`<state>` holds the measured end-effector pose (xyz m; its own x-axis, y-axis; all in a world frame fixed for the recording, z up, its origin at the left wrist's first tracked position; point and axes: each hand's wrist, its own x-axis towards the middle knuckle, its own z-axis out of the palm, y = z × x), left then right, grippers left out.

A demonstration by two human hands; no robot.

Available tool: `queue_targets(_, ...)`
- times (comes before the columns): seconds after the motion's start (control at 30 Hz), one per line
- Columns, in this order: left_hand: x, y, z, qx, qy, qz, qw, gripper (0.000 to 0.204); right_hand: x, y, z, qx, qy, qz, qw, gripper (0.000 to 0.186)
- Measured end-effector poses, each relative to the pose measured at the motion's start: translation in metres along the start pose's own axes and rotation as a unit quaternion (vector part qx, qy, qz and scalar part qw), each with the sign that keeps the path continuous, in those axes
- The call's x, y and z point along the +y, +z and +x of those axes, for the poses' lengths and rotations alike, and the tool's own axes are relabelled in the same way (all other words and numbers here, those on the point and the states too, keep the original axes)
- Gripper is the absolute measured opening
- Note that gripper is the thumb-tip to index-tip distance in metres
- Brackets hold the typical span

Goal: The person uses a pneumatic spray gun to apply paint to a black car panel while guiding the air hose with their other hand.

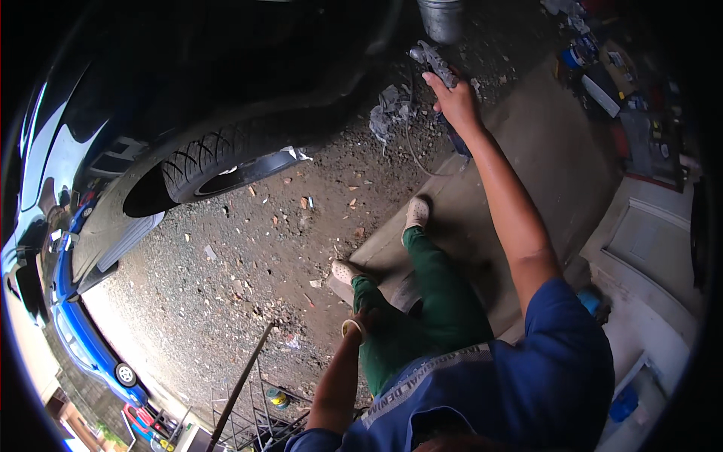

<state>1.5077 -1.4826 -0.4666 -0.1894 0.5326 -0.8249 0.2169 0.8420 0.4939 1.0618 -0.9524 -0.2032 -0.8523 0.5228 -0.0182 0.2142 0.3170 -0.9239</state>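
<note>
My right hand (457,104) is stretched far forward, its fingers wrapped round a grey, spray-gun-like tool (437,65) with a rounded metal end. A dark part hangs below that hand, and a thin hose (413,143) curves down to the ground close by. My left hand (369,322) lies at my green-trousered thigh (376,305); its fingers are too dark to make out. A cream ring (352,326), like a bracelet or a tape roll, sits round the left wrist. Just left of the tool lies a crumpled grey cloth or plastic sheet (389,113).
A dark vehicle with a treaded tyre (202,162) fills the upper left. A metal bucket (442,19) stands beyond the tool. Gravel and debris cover the ground beside a concrete slab (520,143). Boxes and tools (602,94) crowd the right; a metal frame (256,399) stands lower left.
</note>
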Motion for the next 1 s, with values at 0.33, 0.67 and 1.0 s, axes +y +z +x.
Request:
queue_targets(0.33, 0.090, -0.071, 0.022, 0.266, -0.070, -0.243, 0.930, 0.050, -0.094, 0.001, -0.038, -0.299, -0.015, 0.106, 0.948, 0.030)
queue_targets(0.67, 0.180, -0.144, -0.012, 0.279, -0.179, -0.413, 0.848, 0.060, -0.081, -0.035, 0.000, -0.205, -0.017, 0.065, 0.976, 0.029)
queue_targets(1.0, 0.348, -0.369, 0.051, 0.328, 0.225, -0.487, 0.777, 0.045, -0.061, -0.069, 0.009, -0.068, -0.017, -0.004, 0.998, 0.038)
